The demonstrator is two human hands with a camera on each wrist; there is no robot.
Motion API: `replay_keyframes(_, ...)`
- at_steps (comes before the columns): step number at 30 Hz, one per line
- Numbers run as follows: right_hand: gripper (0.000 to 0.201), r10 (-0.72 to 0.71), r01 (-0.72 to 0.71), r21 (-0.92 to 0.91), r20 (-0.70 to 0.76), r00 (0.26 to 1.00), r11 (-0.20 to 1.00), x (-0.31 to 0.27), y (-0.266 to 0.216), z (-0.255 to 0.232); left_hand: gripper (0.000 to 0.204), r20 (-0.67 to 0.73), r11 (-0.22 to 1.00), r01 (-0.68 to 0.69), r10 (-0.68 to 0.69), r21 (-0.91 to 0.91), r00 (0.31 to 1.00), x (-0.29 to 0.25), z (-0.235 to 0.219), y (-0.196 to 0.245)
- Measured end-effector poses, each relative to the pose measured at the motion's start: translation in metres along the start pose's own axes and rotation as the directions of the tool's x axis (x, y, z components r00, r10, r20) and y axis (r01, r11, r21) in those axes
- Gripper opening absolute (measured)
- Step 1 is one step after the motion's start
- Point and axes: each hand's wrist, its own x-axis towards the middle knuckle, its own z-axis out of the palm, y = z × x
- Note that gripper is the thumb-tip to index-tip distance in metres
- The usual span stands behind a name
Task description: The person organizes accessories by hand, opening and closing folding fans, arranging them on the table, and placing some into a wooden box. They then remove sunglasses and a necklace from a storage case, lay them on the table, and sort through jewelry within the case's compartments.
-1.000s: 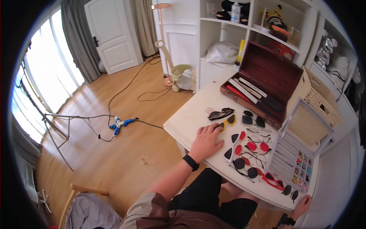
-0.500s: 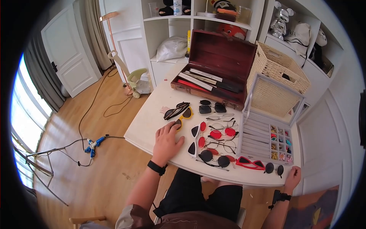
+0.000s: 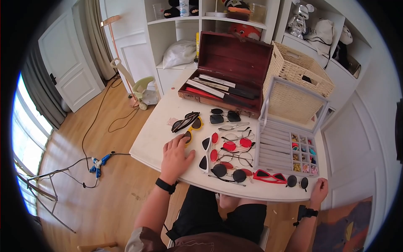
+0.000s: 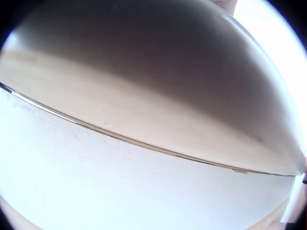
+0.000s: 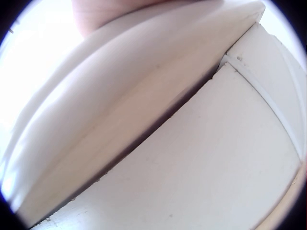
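Observation:
My left hand (image 3: 175,158) lies palm down at the table's left front, fingers extended, their tips at the lower lens of the yellow sunglasses (image 3: 196,124). Black sunglasses (image 3: 184,122) lie against that pair. White sunglasses (image 3: 204,156) are right of the hand. At the right front corner, my right hand (image 3: 319,191) rests at the table edge with loosely curled fingers, holding nothing visible; round dark glasses (image 3: 297,182) are nearest. Part of that hand (image 5: 108,14) shows at the top of the right wrist view. The left wrist view shows mostly a pale panel (image 4: 120,191).
Several more glasses, some red-lensed, fill the middle of the table (image 3: 145,145). Behind them stand an open brown case (image 3: 235,56) holding long folded items, a grey compartment box (image 3: 275,153) with its lid raised, and a woven basket (image 3: 300,67).
The head view has turned right, so the table and its contents sit further left in it. Both hands keep nearly the same places on the table.

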Motion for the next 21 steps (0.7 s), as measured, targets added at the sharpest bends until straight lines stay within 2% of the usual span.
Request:
replay_keyframes(3, 0.011, 0.000, 0.000, -0.060, 0.007, 1.000, 0.998, -0.001, -0.005, -0.002, 0.049, -0.003, 1.000, -0.005, 0.005, 0.002, 1.000, 0.000, 0.000, 0.000)
replay_keyframes(7, 0.011, 0.015, -0.015, -0.022, 0.008, 1.000, 1.000, 0.001, 0.007, 0.000, 0.049, -0.009, 1.000, -0.011, 0.012, 0.013, 1.000, 0.000, 0.001, 0.000)
replay_keyframes(12, 0.010, 0.043, -0.042, -0.033, 0.017, 0.999, 0.999, -0.003, -0.014, -0.003, 0.049, -0.005, 1.000, -0.021, 0.021, 0.022, 1.000, 0.000, 0.000, 0.000)
replay_keyframes(21, 0.010, 0.011, -0.011, -0.011, -0.010, 1.000, 1.000, -0.002, -0.008, 0.000, 0.049, 0.000, 1.000, -0.017, 0.017, 0.014, 1.000, 0.000, 0.000, 0.001)
